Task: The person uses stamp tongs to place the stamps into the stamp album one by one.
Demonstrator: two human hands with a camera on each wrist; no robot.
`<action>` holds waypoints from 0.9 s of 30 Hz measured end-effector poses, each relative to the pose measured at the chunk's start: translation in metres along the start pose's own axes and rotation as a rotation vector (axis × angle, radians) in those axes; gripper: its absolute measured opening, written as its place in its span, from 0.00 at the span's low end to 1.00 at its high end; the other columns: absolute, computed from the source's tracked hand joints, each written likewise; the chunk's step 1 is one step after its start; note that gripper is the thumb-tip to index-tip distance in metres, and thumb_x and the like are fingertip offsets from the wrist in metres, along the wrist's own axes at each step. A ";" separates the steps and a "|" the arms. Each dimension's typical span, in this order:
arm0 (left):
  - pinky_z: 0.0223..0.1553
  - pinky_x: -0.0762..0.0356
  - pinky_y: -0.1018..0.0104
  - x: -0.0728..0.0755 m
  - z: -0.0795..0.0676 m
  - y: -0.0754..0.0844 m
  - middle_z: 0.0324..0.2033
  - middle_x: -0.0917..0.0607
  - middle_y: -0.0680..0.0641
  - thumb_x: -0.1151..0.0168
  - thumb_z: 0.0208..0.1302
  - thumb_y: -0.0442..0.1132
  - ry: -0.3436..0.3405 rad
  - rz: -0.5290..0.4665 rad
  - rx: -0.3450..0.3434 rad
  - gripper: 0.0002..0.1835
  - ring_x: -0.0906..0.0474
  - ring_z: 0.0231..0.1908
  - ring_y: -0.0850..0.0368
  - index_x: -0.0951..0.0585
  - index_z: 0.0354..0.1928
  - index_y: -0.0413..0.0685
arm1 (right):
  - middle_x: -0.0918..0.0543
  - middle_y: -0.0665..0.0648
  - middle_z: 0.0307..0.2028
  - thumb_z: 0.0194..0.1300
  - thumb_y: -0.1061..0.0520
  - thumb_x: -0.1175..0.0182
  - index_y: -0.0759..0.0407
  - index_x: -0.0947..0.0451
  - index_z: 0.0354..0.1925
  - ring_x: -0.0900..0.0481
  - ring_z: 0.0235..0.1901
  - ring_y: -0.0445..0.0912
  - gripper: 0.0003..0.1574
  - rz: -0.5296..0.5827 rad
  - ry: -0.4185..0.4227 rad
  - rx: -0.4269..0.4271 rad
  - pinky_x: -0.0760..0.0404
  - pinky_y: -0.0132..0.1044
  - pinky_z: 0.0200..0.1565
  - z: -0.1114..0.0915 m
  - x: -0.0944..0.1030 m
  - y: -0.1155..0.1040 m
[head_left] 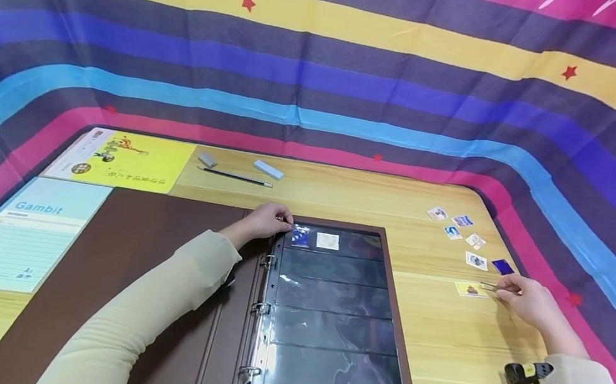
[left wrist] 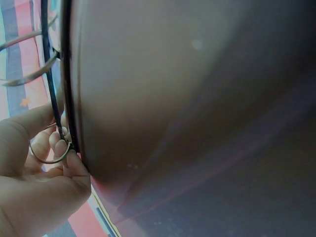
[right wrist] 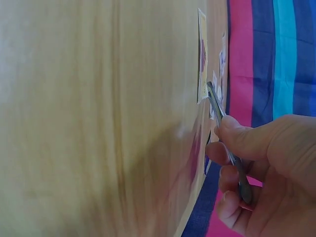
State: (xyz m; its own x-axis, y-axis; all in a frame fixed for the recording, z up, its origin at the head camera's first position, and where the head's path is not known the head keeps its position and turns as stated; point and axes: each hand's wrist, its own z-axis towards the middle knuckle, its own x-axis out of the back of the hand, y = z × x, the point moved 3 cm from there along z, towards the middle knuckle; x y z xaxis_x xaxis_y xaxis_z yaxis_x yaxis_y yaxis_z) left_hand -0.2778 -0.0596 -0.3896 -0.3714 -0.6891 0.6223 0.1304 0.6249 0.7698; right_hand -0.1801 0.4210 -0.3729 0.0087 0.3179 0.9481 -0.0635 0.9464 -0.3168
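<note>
Right hand (head_left: 524, 299): fingers curled, thumb and fingertips pinching tweezers (head_left: 502, 289). Tweezer tips reach the near end of a yellow stamp (head_left: 468, 290), just left of this hand; cannot tell whether they grip it. Dark blue stamp (head_left: 502, 267) lies just beyond the same hand; five other loose stamps (head_left: 476, 260) lie farther out, beyond and to its left.

Left hand (head_left: 267, 220): fingers bent, thumb and fingertips nearly together, pinching the top corner of a clear-pocketed black sheet (head_left: 334, 331) in a brown ring binder (head_left: 178, 228). Just right of these fingertips, the top pocket holds a blue stamp (head_left: 300, 238), then a pale stamp (head_left: 328, 241). Pencil (head_left: 235, 177) lies beyond the left hand.
</note>
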 end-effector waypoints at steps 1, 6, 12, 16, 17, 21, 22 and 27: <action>0.25 0.35 0.67 0.000 0.000 0.000 0.30 0.27 0.48 0.47 0.53 0.35 0.000 0.001 -0.002 0.02 0.34 0.22 0.57 0.27 0.29 0.44 | 0.25 0.56 0.24 0.49 0.59 0.43 0.64 0.28 0.29 0.30 0.26 0.48 0.09 -0.006 -0.006 -0.004 0.36 0.40 0.27 0.000 0.000 0.000; 0.25 0.35 0.67 0.000 0.000 0.000 0.30 0.27 0.48 0.47 0.54 0.35 -0.005 -0.006 0.002 0.03 0.35 0.22 0.56 0.27 0.30 0.44 | 0.28 0.52 0.22 0.51 0.61 0.45 0.59 0.30 0.25 0.34 0.23 0.45 0.03 -0.038 -0.040 -0.002 0.38 0.38 0.26 -0.001 -0.002 0.001; 0.26 0.35 0.66 0.000 -0.001 0.000 0.30 0.27 0.48 0.47 0.54 0.35 -0.003 -0.001 -0.001 0.03 0.35 0.24 0.56 0.27 0.30 0.44 | 0.33 0.50 0.18 0.51 0.61 0.46 0.56 0.32 0.22 0.38 0.20 0.44 0.05 -0.074 -0.026 0.018 0.41 0.37 0.23 -0.002 -0.002 0.000; 0.29 0.35 0.65 0.000 0.000 0.000 0.31 0.27 0.48 0.47 0.54 0.35 0.002 0.010 -0.006 0.03 0.34 0.26 0.56 0.27 0.30 0.44 | 0.33 0.50 0.17 0.53 0.60 0.47 0.57 0.32 0.22 0.38 0.19 0.45 0.05 -0.069 -0.023 0.017 0.42 0.36 0.23 -0.003 -0.001 -0.005; 0.29 0.35 0.65 0.000 0.000 0.000 0.31 0.27 0.49 0.47 0.54 0.36 0.003 0.013 -0.007 0.03 0.34 0.26 0.56 0.27 0.30 0.44 | 0.33 0.51 0.18 0.53 0.60 0.47 0.57 0.32 0.23 0.38 0.20 0.45 0.05 -0.060 -0.020 0.019 0.42 0.37 0.23 -0.003 0.001 -0.008; 0.27 0.35 0.65 0.000 0.001 0.000 0.31 0.27 0.48 0.47 0.54 0.36 -0.003 0.007 -0.006 0.03 0.34 0.24 0.56 0.27 0.30 0.44 | 0.30 0.53 0.20 0.54 0.60 0.47 0.59 0.32 0.24 0.36 0.22 0.47 0.05 -0.029 0.034 0.064 0.39 0.38 0.23 0.001 0.008 -0.026; 0.27 0.35 0.65 0.000 0.001 0.000 0.31 0.27 0.48 0.47 0.54 0.36 -0.003 0.009 -0.007 0.03 0.34 0.23 0.56 0.27 0.30 0.44 | 0.29 0.54 0.21 0.54 0.60 0.47 0.59 0.32 0.25 0.36 0.22 0.47 0.04 -0.023 0.051 0.077 0.38 0.38 0.23 0.003 0.010 -0.032; 0.28 0.36 0.65 0.000 0.001 -0.001 0.31 0.27 0.49 0.47 0.54 0.36 0.003 0.022 -0.012 0.02 0.34 0.25 0.56 0.27 0.29 0.45 | 0.28 0.54 0.21 0.54 0.62 0.48 0.59 0.31 0.26 0.34 0.21 0.45 0.02 0.006 0.121 0.150 0.37 0.38 0.22 0.022 0.015 -0.066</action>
State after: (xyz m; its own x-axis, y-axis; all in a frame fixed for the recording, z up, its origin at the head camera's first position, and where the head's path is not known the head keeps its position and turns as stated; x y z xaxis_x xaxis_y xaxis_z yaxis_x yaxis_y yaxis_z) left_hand -0.2789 -0.0596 -0.3903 -0.3660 -0.6761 0.6395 0.1495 0.6355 0.7575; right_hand -0.1974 0.3616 -0.3373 0.1274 0.3367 0.9330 -0.2117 0.9282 -0.3060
